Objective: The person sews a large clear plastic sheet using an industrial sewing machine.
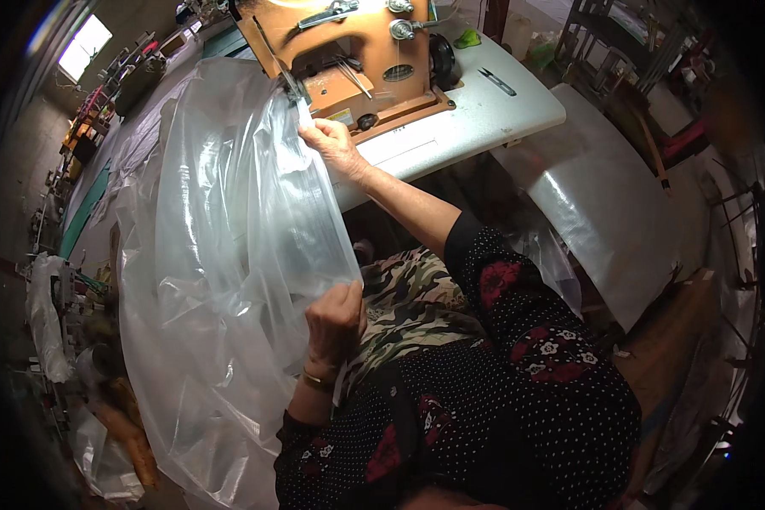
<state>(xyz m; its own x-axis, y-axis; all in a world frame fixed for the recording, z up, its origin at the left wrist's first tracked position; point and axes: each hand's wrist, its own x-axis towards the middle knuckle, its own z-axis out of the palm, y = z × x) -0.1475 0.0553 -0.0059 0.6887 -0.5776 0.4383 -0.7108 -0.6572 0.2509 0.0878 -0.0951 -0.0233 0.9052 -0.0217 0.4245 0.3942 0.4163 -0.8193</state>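
A large translucent plastic sheet (pixel 221 255) drapes down the left from an orange sewing machine (pixel 340 85). Its right edge runs taut between my two hands. Close beside the machine's needle area, my right hand (pixel 333 146) pinches that edge near the top. Lower down, by my lap, my left hand (pixel 336 321) is closed on the same edge, its back toward me. The top of the sheet meets the machine at the presser foot, where the exact contact is hard to make out.
A pair of thread snips (pixel 496 82) lies on the white machine table (pixel 518 110), right of the machine. Another pale sheet (pixel 608 204) hangs over something at the right, near a dark chair (pixel 599 38). Machines and clutter line the left side.
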